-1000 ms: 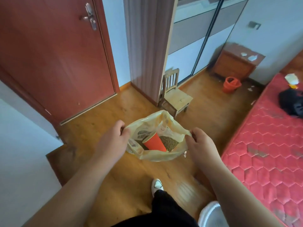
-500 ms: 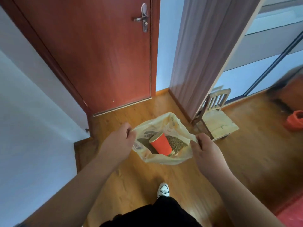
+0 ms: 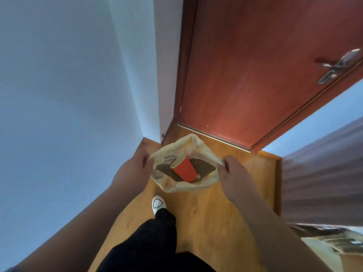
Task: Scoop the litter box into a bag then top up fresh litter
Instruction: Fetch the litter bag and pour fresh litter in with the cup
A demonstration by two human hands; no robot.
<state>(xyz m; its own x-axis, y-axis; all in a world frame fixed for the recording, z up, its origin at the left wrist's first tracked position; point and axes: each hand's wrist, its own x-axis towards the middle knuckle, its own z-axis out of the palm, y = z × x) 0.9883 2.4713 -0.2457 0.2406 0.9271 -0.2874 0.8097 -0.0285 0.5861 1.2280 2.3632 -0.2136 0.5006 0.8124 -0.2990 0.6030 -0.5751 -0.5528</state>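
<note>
Head view. Your left hand (image 3: pixel 135 169) and right hand (image 3: pixel 233 173) each pinch one side of the mouth of the pale plastic bag (image 3: pixel 188 143), fingers curled round the edge, so that the bag hangs open between them above the wooden floor (image 3: pixel 206 213). Both grips are as they were half a second ago. Inside the bag, an orange cup (image 3: pixel 184 170) lies tilted, its rim toward the upper left and its base sunk into the brown-green litter (image 3: pixel 205 166) that lies on both sides of it; cup and litter sit as before.

What has changed is the view. It has turned left: the pale wall (image 3: pixel 68 95) now fills the left half, and the red door (image 3: pixel 255 75) has gone to the upper right, with its metal handle (image 3: pixel 337 65) near the frame's edge. The small wooden chair seen half a second ago is out of sight. A striped panel (image 3: pixel 324 183) stands at the right. Below the bag, your white shoe (image 3: pixel 158 204) and dark trouser leg (image 3: pixel 153 242) point toward the corner between wall and door.
</note>
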